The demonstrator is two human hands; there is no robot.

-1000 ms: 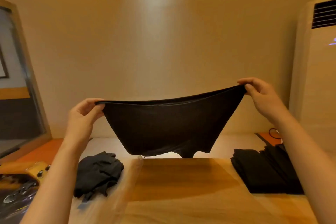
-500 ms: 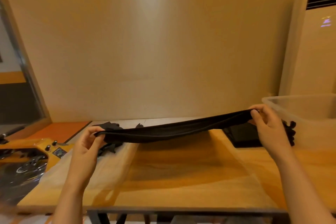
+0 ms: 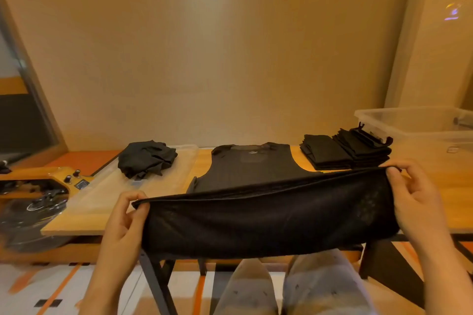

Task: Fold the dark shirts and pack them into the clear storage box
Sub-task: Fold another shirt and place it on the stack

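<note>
A dark sleeveless shirt (image 3: 256,174) lies with its neck end flat on the wooden table (image 3: 179,179), its hem end lifted toward me. My left hand (image 3: 125,220) pinches the hem's left corner and my right hand (image 3: 414,202) pinches its right corner, stretching the hem over the table's near edge. A crumpled pile of dark shirts (image 3: 146,158) sits at the back left. Two stacks of folded dark shirts (image 3: 345,151) stand at the back right, next to the clear storage box (image 3: 414,123).
A clear plastic sheet (image 3: 102,186) covers the table's left part. A yellow device with knobs (image 3: 51,179) sits left of the table. A tall air-conditioner unit (image 3: 440,46) stands behind the box. My knees (image 3: 289,286) show below the table edge.
The shirt came down from being held up in the air; its neck end now lies flat on the table while both hands keep the hem and have drawn it toward me.
</note>
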